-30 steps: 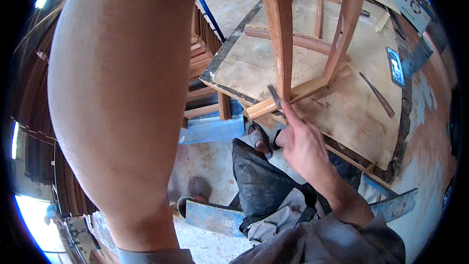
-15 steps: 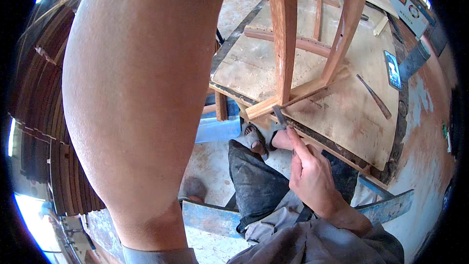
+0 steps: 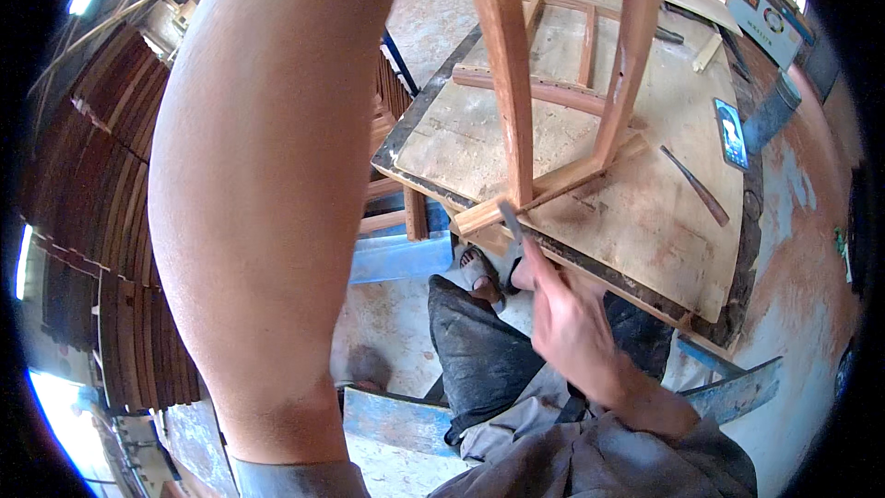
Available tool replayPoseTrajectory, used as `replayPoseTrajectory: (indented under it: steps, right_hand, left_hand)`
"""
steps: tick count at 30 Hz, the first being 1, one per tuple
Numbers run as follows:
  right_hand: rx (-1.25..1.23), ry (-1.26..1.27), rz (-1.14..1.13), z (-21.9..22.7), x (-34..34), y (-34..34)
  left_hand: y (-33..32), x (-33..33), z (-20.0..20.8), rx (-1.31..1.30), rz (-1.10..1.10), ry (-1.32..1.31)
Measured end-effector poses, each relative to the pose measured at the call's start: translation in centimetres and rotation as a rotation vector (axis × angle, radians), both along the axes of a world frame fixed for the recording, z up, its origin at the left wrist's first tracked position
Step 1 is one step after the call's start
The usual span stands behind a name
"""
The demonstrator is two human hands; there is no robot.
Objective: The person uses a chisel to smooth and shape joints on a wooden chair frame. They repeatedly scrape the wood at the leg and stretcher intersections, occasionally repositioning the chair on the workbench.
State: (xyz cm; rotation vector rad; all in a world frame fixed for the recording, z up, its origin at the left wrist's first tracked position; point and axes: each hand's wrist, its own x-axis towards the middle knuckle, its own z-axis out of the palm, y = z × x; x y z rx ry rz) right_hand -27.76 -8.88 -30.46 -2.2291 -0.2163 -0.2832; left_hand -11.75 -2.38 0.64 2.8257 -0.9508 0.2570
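Note:
My right hand [image 3: 576,323] is closed around a narrow, flat metal tool [image 3: 510,221], its index finger stretched along the blade. Whether it is a file or a chisel, I cannot tell. The tip touches or nearly touches the wooden frame's bottom rail [image 3: 484,214], where an upright leg [image 3: 507,101] meets it. A second leg [image 3: 627,65] rises from the rail farther right. My left forearm [image 3: 258,203] reaches up across the view, and its hand runs past the top edge. Only a small patch of skin, perhaps a fingertip, shows beside the first leg.
The frame stands on a plywood-topped workbench [image 3: 673,249] with a dark edge. On it lie a wooden-handled tool [image 3: 696,186], a phone [image 3: 731,134] against a grey cylinder [image 3: 774,111], and loose wooden parts [image 3: 553,92]. Curved wood pieces [image 3: 92,194] are stacked at the left.
The wooden frame and bench have shifted slightly left in view. My right hand has moved a little left with the tool, and it is blurred now.

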Motion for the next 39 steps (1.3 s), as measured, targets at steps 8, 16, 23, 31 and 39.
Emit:
replayPoseTrajectory:
  steps: [8, 16, 23, 31, 39]
  right_hand:
    - [-0.061, 0.096, -0.021, -0.9, -3.6, -1.5]
    - [0.043, -0.187, -0.451, -3.2, -9.3, -11.7]
    - [1.009, -0.064, -0.439, -3.4, -12.0, -13.0]
    - [1.306, -0.423, -0.178, 1.6, -13.6, -12.8]
    - [1.241, -0.343, -0.557, -0.2, -17.8, -15.6]
  left_hand:
    - [-1.5, -1.4, 1.6, 0.119, 0.034, 0.005]
    - [-0.3, 7.3, -0.3, -0.050, -0.205, 0.007]
    - [-2.0, 2.6, 0.6, -0.036, -0.190, 0.124]
    - [-4.3, -15.2, -2.3, 0.086, -0.255, 0.832]
    - [-8.4, -20.8, -19.0, -0.111, -0.640, 1.037]
